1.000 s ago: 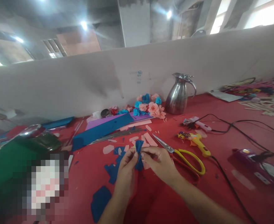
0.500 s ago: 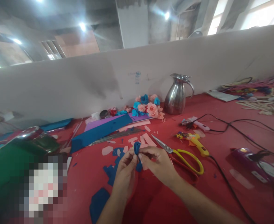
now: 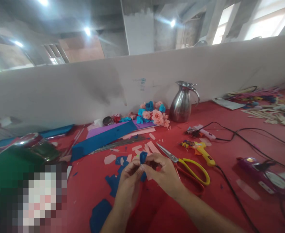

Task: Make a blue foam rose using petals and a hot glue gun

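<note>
Left hand (image 3: 128, 182) and right hand (image 3: 165, 171) both have fingertips pinched closed on that rolled blue paper (image 3: 143, 157), just above the red tabletop (image 3: 81, 197). If either pinch slackens, it could unroll imo.

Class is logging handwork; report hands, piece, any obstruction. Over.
Left hand, right hand: both pinching. Small curled blue paper piece: held between them. Yellow-and-red-handled metal scissors: beside right hand, apart from piece.

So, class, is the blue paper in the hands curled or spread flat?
Curled: the blue paper shows a narrow, rounded, bunched top.
</note>
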